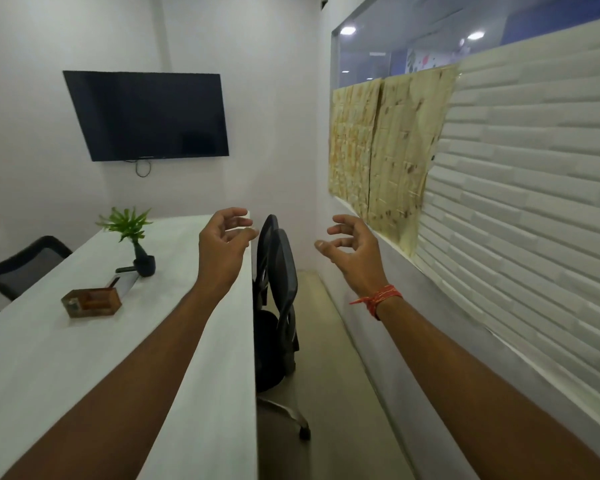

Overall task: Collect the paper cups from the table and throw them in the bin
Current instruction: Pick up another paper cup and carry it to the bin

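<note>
My left hand point(224, 242) is raised over the right edge of the long white table point(49, 358), fingers curled apart and holding nothing. My right hand point(352, 249), with a red thread band at the wrist, is held up over the aisle beside the wall, fingers spread and empty. No paper cup and no bin show in this view.
A small potted plant point(137, 244), a wooden desk organiser point(92, 301) and a white device point(125, 280) sit on the table. Black office chairs point(281, 292) stand pushed against the table's right side, another chair point(21, 268) at left. A TV point(146, 116) hangs on the far wall. White brick panelling point(520, 202) lines the right wall.
</note>
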Demonstrator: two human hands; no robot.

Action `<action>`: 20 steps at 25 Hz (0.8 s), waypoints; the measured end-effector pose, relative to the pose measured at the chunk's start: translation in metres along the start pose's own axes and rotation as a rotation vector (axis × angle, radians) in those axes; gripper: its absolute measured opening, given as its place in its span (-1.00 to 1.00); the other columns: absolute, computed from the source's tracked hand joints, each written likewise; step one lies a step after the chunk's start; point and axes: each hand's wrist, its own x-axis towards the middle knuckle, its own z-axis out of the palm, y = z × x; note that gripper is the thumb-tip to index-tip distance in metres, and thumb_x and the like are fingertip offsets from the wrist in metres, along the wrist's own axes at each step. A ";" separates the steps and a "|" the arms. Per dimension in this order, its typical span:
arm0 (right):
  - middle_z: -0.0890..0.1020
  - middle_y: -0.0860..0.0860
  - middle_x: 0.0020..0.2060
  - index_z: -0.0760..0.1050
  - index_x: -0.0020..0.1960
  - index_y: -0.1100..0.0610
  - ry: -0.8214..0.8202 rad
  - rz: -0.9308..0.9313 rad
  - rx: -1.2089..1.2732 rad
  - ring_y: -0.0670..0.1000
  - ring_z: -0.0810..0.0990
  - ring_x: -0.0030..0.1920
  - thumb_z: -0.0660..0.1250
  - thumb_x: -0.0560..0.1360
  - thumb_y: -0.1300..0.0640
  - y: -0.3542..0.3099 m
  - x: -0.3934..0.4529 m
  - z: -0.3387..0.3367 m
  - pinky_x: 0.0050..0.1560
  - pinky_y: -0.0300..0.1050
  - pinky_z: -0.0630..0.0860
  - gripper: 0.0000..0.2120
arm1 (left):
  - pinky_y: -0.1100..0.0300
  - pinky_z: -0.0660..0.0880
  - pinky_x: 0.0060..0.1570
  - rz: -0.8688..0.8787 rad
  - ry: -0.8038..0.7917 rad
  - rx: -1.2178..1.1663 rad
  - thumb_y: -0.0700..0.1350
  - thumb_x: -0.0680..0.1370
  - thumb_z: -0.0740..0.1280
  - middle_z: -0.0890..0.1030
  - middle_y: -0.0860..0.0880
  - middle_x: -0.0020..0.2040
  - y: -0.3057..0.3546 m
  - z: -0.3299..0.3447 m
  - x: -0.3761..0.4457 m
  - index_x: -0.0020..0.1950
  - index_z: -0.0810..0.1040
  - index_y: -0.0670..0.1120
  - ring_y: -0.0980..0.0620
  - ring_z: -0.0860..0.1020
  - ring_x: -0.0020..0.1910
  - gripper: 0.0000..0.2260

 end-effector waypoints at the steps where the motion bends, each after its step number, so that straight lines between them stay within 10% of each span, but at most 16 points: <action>1: 0.59 0.06 0.15 0.45 0.29 0.08 -0.005 -0.004 0.003 0.01 0.61 0.02 0.51 0.43 0.06 0.021 0.029 0.001 0.00 -0.15 0.60 -0.52 | -0.08 0.60 0.15 0.013 -0.002 -0.002 -0.20 0.50 0.41 0.64 0.00 0.02 -0.018 0.017 0.026 0.13 0.55 0.00 -0.01 0.63 0.05 -0.77; 20: 0.58 -0.01 0.06 0.44 0.29 0.11 -0.320 0.091 0.067 0.08 0.63 0.03 0.50 0.40 0.02 0.350 0.491 0.215 0.02 0.01 0.67 -0.48 | -0.11 0.60 0.09 -0.262 0.247 0.124 -0.18 0.43 0.44 0.66 -0.05 0.00 -0.362 0.108 0.446 0.07 0.59 -0.01 -0.03 0.64 0.00 -0.76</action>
